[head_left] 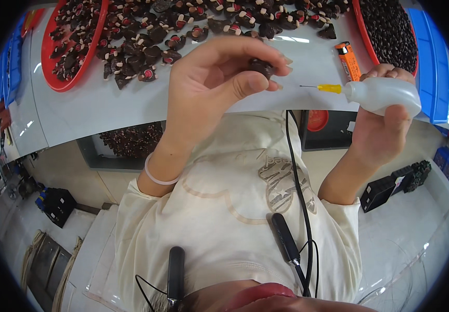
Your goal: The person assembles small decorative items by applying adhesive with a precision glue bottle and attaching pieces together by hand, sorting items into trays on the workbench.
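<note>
Between the thumb and fingers of my left hand [203,83] is a small dark brown piece [260,67], partly hidden by the fingertips. My right hand [383,130] grips a translucent white squeeze bottle [383,95], lying sideways in the fingers. From its neck a yellow dispensing needle tip [329,88] points left at the dark piece, with a gap between them. Just beyond the bottle, an orange lighter [348,61] rests on the white table [131,112].
Many dark pieces with red and cream parts [146,54] are heaped across the far table. A red tray [73,75] of similar pieces stands left; another red tray [360,28] holds small dark pieces at right. Blue bins [435,67] flank them. A black cable [300,197] hangs over my shirt.
</note>
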`<act>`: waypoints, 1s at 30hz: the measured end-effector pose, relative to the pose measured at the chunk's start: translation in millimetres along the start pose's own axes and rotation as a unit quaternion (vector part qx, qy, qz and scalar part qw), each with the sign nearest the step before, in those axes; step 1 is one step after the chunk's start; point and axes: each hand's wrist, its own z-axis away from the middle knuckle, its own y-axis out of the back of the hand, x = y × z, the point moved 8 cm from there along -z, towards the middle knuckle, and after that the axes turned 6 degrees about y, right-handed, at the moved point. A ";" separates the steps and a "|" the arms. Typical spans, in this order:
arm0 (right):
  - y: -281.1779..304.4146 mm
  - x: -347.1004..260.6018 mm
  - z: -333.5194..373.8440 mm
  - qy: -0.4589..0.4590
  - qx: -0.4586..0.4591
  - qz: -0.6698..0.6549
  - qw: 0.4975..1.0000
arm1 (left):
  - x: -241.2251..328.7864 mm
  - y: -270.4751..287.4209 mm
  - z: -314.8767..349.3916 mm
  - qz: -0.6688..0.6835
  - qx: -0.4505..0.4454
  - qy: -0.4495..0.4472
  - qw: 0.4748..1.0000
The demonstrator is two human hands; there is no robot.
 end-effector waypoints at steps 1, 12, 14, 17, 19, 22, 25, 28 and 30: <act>-1.9 -1.3 -0.4 -0.006 -0.010 0.019 1.000 | -2.3 0.5 0.0 0.024 0.009 0.015 1.000; -14.6 -17.0 -12.0 0.066 -0.042 0.161 0.984 | -6.7 5.5 0.2 0.037 0.030 0.020 0.999; -16.3 -17.3 -11.9 0.066 -0.028 0.171 0.983 | -6.3 5.3 -1.8 0.040 0.026 0.003 0.999; -20.7 -11.9 -13.0 0.048 -0.042 0.175 0.982 | -9.8 6.2 -0.8 0.051 0.012 0.018 0.998; -28.9 -17.9 -12.3 0.080 -0.080 0.195 0.974 | -10.7 6.4 -0.5 0.055 0.017 0.026 0.998; -40.1 -32.5 -10.2 0.149 -0.114 0.227 0.956 | -10.4 5.9 -0.7 0.055 0.023 0.033 0.998; -47.6 -39.5 -7.4 0.176 -0.127 0.242 0.946 | -11.6 6.6 -0.3 0.050 0.025 0.030 0.998; -50.5 -41.7 -5.2 0.177 -0.109 0.246 0.947 | -11.6 5.9 0.2 0.051 0.027 0.029 0.998; -49.7 -41.6 -4.1 0.177 -0.102 0.248 0.947 | -11.6 5.3 0.2 0.051 0.028 0.031 0.998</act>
